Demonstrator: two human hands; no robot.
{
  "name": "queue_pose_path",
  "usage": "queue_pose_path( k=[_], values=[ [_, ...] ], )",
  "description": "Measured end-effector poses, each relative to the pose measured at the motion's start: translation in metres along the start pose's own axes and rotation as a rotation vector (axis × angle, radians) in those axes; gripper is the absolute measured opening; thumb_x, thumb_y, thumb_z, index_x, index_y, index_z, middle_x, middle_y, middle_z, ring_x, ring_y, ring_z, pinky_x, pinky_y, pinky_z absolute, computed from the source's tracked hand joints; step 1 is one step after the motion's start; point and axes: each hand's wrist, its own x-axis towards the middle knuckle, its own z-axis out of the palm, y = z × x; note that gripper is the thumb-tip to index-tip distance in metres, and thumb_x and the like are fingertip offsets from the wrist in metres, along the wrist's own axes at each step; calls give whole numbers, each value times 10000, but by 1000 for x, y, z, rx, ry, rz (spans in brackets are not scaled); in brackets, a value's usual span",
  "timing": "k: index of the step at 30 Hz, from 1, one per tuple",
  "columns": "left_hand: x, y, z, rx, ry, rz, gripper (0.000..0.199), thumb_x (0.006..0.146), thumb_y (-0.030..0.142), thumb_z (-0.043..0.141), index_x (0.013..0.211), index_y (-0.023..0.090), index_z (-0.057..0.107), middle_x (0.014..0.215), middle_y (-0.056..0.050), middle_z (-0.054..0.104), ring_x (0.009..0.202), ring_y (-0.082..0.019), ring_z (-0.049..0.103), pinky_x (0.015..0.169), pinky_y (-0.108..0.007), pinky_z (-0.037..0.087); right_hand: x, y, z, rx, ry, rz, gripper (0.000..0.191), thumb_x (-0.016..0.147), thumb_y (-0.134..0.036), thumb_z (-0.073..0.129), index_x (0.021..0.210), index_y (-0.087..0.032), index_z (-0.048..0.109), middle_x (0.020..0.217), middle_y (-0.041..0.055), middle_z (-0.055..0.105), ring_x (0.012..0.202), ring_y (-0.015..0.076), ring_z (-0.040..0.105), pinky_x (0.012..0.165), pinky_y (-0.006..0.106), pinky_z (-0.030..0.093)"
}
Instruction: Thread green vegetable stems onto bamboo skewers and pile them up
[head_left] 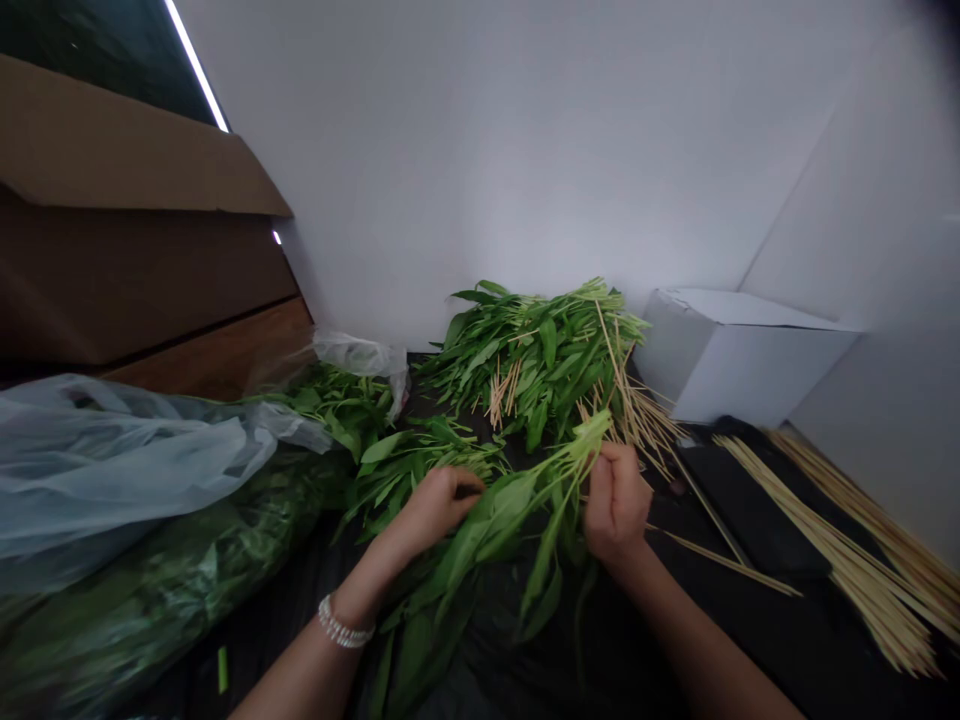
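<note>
My right hand (619,505) is closed around the pale stem end of a bunch of leafy greens (499,520). The bunch's long leaves fan down and left in front of me. My left hand (442,500), wearing a beaded bracelet (343,625) at the wrist, has its fingers bent inward at the bunch's left side. Its fingertips are partly hidden, and what they pinch cannot be made out. Just behind this hand lies a smaller pile of loose greens (409,465). Farther back is a large heap of greens (525,350), with thin wooden skewers (637,410) lying across its right side.
Plastic bags of greens (187,560) fill the left, below a cardboard box (127,270). A white box (750,350) stands at back right by the wall. More skewers (832,550) lie at right beside a black flat object (750,510) on the dark surface.
</note>
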Motion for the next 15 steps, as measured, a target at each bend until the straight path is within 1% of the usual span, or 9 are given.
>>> queue_pose_path(
  k=[2, 4, 8, 10, 11, 12, 13, 15],
  values=[
    [-1, -2, -1, 93, -3, 51, 135, 672, 130, 639, 622, 221, 725, 645, -8, 675, 639, -197, 571, 623, -269, 389, -1, 0, 1, -4, -13, -35, 162, 953, -217, 374, 995, -203, 530, 700, -3, 599, 548, 135, 557, 555, 253, 425],
    [-2, -1, -3, 149, -17, 91, 125, 675, 142, 650, 598, 224, 704, 650, -13, 660, 647, -197, 562, 630, -274, 385, -1, 0, 2, -6, -28, -55, 157, 948, -208, 380, 1000, -202, 528, 696, -5, 601, 545, 135, 562, 562, 254, 434],
    [-1, 3, -5, 156, -84, 191, 138, 685, 180, 684, 555, 217, 660, 654, -30, 646, 650, -199, 557, 644, -286, 395, 1, -1, 2, 7, -32, -92, 151, 941, -184, 385, 996, -201, 524, 709, 0, 615, 584, 139, 591, 592, 252, 452],
    [0, 5, -5, 136, -75, 196, 105, 702, 176, 684, 604, 213, 692, 699, -44, 677, 688, -210, 579, 685, -299, 410, 1, -2, 2, 3, -37, -101, 151, 940, -179, 383, 990, -199, 524, 696, -3, 612, 577, 135, 587, 587, 247, 449],
    [2, 5, -5, 115, -46, 175, 81, 725, 182, 678, 664, 213, 721, 743, -53, 700, 726, -219, 598, 714, -308, 421, 1, -2, 2, -5, -43, -102, 152, 941, -181, 382, 988, -198, 525, 688, -5, 609, 566, 133, 580, 580, 246, 445],
    [3, 5, -5, 84, 8, 147, 79, 751, 198, 671, 735, 216, 746, 792, -62, 719, 769, -227, 616, 747, -318, 432, 1, -2, 2, -14, -50, -103, 153, 942, -184, 380, 985, -197, 526, 681, -8, 605, 554, 131, 572, 573, 245, 441],
    [4, 5, -5, 40, 86, 118, 97, 773, 219, 668, 801, 218, 761, 839, -70, 732, 811, -234, 630, 777, -328, 443, 1, -2, 2, -21, -56, -105, 154, 943, -188, 378, 983, -196, 527, 675, -10, 602, 545, 129, 566, 568, 245, 438],
    [5, 6, -7, -81, 282, 78, 132, 784, 266, 684, 872, 215, 769, 894, -78, 743, 860, -238, 648, 817, -339, 462, 0, -2, 3, -22, -61, -114, 154, 945, -187, 377, 981, -193, 527, 672, -14, 596, 536, 123, 557, 563, 241, 431]
  ],
)
